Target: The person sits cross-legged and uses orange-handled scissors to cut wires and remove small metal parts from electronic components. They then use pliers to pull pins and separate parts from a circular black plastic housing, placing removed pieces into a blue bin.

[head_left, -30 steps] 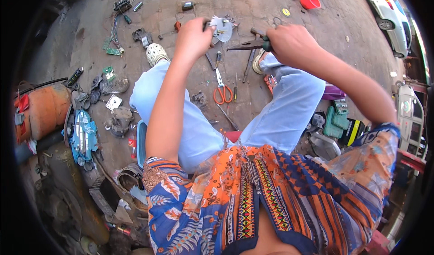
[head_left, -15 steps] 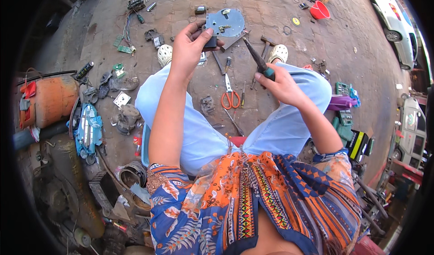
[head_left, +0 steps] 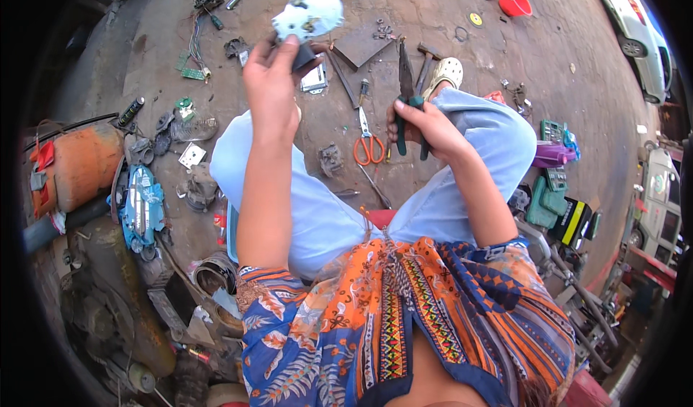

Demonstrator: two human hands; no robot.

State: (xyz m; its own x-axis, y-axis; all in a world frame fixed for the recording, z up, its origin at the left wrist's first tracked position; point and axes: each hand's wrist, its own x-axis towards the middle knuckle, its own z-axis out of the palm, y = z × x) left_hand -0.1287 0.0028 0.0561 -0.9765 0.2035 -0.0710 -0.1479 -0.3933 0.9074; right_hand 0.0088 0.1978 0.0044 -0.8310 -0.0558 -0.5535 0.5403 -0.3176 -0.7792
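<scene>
My left hand [head_left: 273,75] is raised at the upper middle, closed round the black block under a round silvery metal mechanism [head_left: 312,14]. The plate is tilted, bright with glare, and its small parts are blurred. My right hand [head_left: 433,127], above my right knee, grips long-nosed pliers [head_left: 406,71] by their dark green handles. The jaws point away from me; whether their tips are parted is too small to tell. Between the hands, on the ground, lies a dark square metal plate [head_left: 359,46] with several small nuts on it.
Orange-handled scissors [head_left: 368,149], a screwdriver [head_left: 364,89] and a hammer [head_left: 427,55] lie between my feet. Left are wired circuit boards [head_left: 191,73] and a rusty orange cylinder [head_left: 90,162]. A red bucket [head_left: 515,3] and a white car [head_left: 628,28] stand far right.
My left hand has moved left and farther out with the mechanism, away from the pliers. My right hand has come slightly nearer and left, and the pliers now point straight ahead.
</scene>
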